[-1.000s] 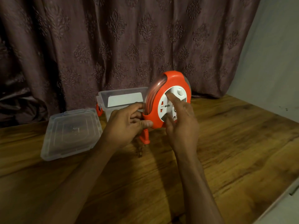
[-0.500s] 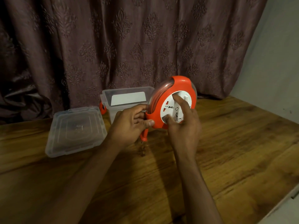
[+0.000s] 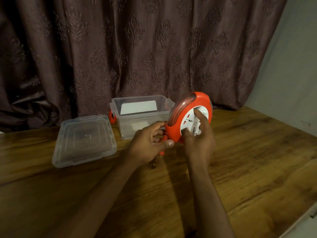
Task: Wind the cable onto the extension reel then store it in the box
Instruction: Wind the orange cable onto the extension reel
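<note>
Nearly wound: reel (image 3: 188, 117) held upright above table (image 3: 257, 169), left hand (image 3: 149, 145) gripping its lower edge, right hand (image 3: 199, 140) curled on the white face. Only short plug end (image 3: 162, 152) hanging; box (image 3: 142, 115) open behind, not yet filled, lid (image 3: 84, 140) beside.

Lid (image 3: 84, 140) lies left of box (image 3: 145, 124); reel (image 3: 187, 117) right, before curtain (image 3: 137, 48).
</note>
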